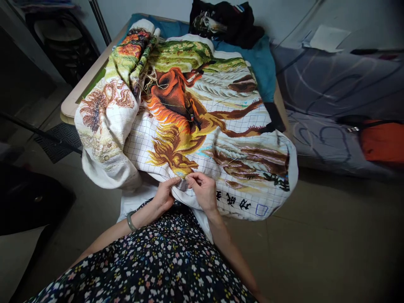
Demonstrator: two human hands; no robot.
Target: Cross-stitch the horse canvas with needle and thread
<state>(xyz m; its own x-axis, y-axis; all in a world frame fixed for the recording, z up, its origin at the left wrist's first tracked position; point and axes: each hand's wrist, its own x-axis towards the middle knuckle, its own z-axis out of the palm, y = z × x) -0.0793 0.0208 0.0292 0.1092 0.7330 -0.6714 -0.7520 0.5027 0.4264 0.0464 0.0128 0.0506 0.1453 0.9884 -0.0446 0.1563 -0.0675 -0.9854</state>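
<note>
A large cross-stitch cloth [140, 148] with a printed grid drapes over the table and hangs toward my lap. Stitched horses in orange, brown and gold cover its middle. My left hand [164, 194] grips the near edge, thumb on top and the other fingers under the fabric. Close beside it, my right hand [203, 190] is closed in a pinch at the cloth's surface, near the golden horse's muzzle. Whatever lies between its fingertips is too small to make out. Loose yellow threads [153, 83] rest on the cloth farther up.
Beneath the cloth, a table [70, 103] shows its pale rim and a teal cover [267, 63]. A black bag or cloth [241, 25] with thread bundles [210, 23] sits at the back. An orange item [381, 141] lies at right. A dark chair [61, 42] stands at left.
</note>
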